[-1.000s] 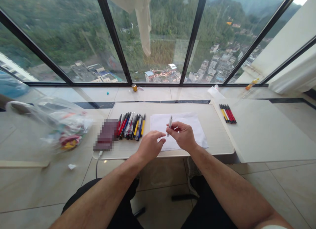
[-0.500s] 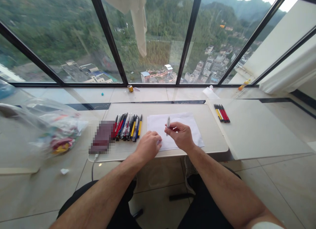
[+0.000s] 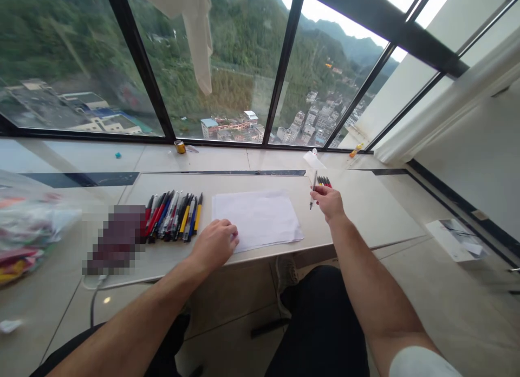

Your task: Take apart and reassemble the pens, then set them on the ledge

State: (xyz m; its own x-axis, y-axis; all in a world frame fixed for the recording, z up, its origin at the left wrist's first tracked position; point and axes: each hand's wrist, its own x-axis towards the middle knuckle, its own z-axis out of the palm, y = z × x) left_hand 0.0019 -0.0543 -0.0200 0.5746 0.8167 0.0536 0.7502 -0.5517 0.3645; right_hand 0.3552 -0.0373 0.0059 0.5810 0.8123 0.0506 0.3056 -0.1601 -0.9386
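Observation:
My right hand (image 3: 329,202) is stretched out to the right and pinches a white pen (image 3: 313,188), held upright just in front of a small group of red and black pens (image 3: 324,181) on the right board. My left hand (image 3: 216,241) rests curled on the low table, fingertips at the left edge of the white paper (image 3: 260,217). A row of several red, black, blue and yellow pens (image 3: 174,214) lies to the left of the paper.
A blurred dark red object (image 3: 116,241) lies left of the pen row. A clear plastic bag with colourful contents (image 3: 24,231) sits far left. A small box (image 3: 457,239) lies on the floor at right. A tape roll (image 3: 179,146) and a window sill stand behind the table (image 3: 227,182).
My right hand has carried the white pen from above the paper out to the right, near the red and black pens. My left hand has settled at the paper's edge. The view has swung right.

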